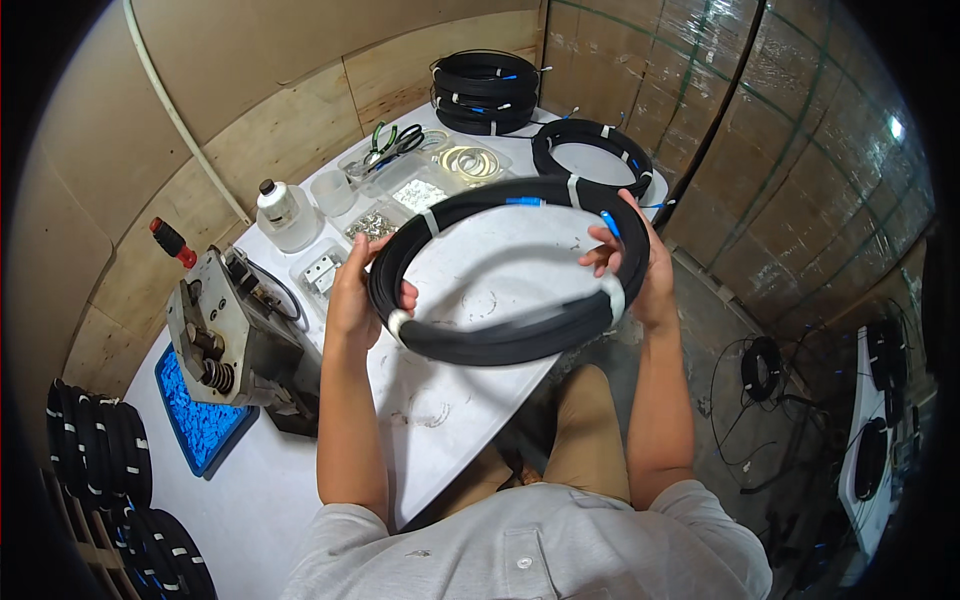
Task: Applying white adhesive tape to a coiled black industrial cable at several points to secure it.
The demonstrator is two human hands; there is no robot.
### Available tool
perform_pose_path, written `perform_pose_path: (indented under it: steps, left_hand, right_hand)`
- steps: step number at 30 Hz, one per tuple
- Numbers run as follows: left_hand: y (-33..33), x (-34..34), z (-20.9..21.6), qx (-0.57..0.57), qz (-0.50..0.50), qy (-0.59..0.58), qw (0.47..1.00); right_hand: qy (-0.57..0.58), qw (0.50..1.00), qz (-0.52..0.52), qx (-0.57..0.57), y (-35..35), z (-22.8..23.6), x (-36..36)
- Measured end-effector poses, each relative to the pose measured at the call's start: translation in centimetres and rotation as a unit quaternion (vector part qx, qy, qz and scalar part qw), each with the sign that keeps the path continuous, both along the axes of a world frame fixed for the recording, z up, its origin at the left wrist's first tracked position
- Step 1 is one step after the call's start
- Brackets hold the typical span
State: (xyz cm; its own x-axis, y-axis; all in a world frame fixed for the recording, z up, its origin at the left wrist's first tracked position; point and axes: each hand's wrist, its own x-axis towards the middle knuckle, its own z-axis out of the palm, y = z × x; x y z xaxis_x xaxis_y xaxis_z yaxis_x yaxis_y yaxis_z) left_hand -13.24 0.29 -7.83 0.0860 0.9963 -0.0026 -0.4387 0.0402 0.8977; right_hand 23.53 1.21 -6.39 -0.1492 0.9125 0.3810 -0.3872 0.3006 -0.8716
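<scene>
Between my two hands hangs a large coil of black cable (500, 346), lifted over the white table and tilted toward me. White bands tie it in several places, and small blue connectors (611, 224) show on its inner side. My left hand (357, 290) grips the coil's left side, fingertips curling inside the ring. On the opposite side my right hand (645, 262) holds the coil, the thumb over its upper edge and the fingers reaching into the ring. The coil's near edge is slightly blurred.
A metal bench press (240, 330) stands at left beside a tray of blue connectors (200, 415). Behind are a white bottle (278, 208), small-parts boxes (372, 222) and scissors (405, 140). Stacked cable coils (487, 95) and a single coil (592, 150) sit at the far end.
</scene>
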Motion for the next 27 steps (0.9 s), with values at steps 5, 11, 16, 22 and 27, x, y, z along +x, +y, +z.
perform_pose_path:
  steps: [5,11,16,22,27]
  left_hand:
    - [-0.2,-0.4,-0.2,0.074,-0.074,-0.079,0.991]
    - [-0.3,2.1,-0.3,0.151,0.064,0.094,0.982]
    - [0.1,3.7,-0.8,0.146,0.217,0.082,0.962]
    - [-0.2,5.3,-0.9,0.220,0.194,-0.106,0.950]
    - [-0.6,4.4,0.3,0.131,0.162,-0.093,0.974]
  right_hand:
    - [-0.203,0.906,-0.279,0.245,3.3,-2.3,1.6]
    - [-0.087,0.908,-0.334,0.236,2.3,-0.7,-2.0]
    - [0.011,0.956,-0.229,0.184,1.0,0.5,-4.3]
    - [0.064,0.992,-0.099,0.050,0.1,0.7,-5.5]
    - [0.090,0.986,-0.133,-0.041,-0.6,1.8,-6.6]
